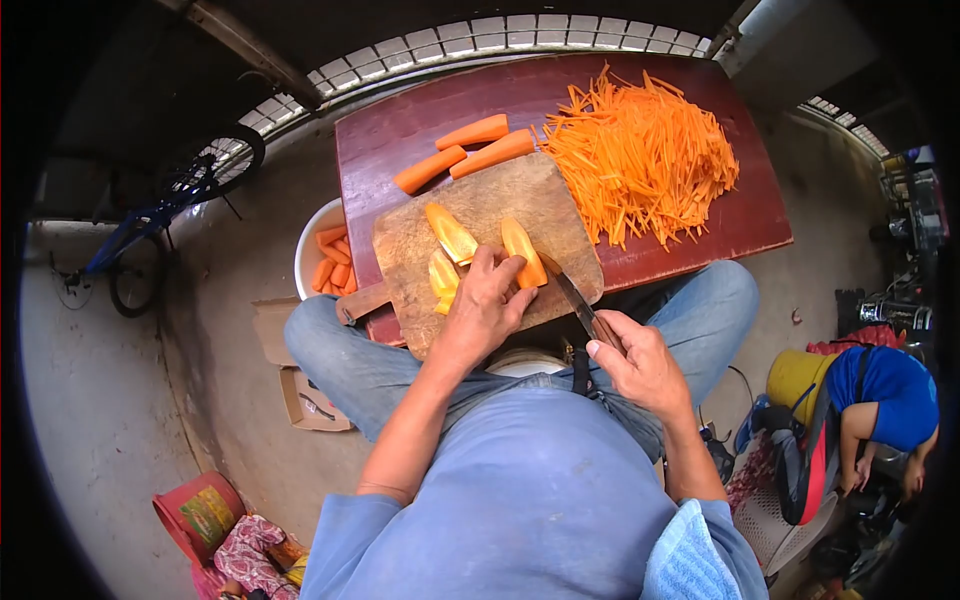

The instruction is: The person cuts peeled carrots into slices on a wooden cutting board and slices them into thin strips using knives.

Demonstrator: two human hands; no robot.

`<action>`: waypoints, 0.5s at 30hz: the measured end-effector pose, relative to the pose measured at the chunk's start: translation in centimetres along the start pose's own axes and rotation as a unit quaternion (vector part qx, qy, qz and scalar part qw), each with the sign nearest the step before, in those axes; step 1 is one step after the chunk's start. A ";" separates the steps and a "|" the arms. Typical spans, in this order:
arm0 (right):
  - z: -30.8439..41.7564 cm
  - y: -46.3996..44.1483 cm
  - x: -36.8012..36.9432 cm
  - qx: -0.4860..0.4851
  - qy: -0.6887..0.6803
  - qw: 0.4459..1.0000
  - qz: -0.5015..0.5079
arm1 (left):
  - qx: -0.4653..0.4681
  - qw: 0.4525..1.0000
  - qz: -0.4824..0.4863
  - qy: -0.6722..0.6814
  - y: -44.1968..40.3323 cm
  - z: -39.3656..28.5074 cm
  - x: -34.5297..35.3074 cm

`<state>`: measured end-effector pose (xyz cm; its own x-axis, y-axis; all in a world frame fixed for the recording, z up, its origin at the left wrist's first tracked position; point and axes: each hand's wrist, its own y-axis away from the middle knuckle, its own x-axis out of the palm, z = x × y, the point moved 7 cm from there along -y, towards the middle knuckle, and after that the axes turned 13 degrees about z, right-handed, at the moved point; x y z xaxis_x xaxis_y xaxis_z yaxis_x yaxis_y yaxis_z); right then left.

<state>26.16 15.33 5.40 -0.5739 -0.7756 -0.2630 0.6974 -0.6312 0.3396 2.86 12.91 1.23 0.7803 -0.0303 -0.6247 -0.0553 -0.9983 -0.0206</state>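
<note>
A wooden cutting board [545, 195] with a handle lies at the table's near edge, over my lap. On it are cut carrot slabs [451, 234], with lighter yellow-orange pieces [443, 275] beside my left wrist. My left hand [488, 300] grips the lower end of a carrot piece [520, 248] with thumb and fingertips. My right hand [638, 362] is closed round the handle of a knife [578, 305]. The blade points up and left, its tip close to the carrot piece's right side. Whether the edge touches the carrot, I cannot tell.
A heap of shredded carrot [645, 160] covers the right of the red table [390, 130]. Three peeled carrots [490, 153] lie behind the board. Left of the table, a white bucket [306, 255] holds carrot pieces. A person in blue [890, 395] bends at the right, near a yellow bucket [795, 378].
</note>
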 end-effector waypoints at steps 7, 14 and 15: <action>0.9 0.1 0.2 0.038 0.018 0.999 0.017 | 0.072 0.996 0.009 -0.055 -0.4 -1.0 0.1; 1.5 -0.4 1.9 0.043 -0.041 0.998 0.009 | 0.115 0.984 0.067 -0.117 -0.7 -1.5 0.3; 1.8 -0.6 2.1 0.043 -0.038 0.998 0.011 | 0.120 0.983 0.067 -0.122 -0.8 -1.6 0.3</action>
<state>23.72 14.10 6.29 -0.5928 -0.7835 -0.1861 0.6720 -0.6086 0.4219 4.18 13.66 2.28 0.5844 -0.1194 -0.8026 -0.3160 -0.9445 -0.0896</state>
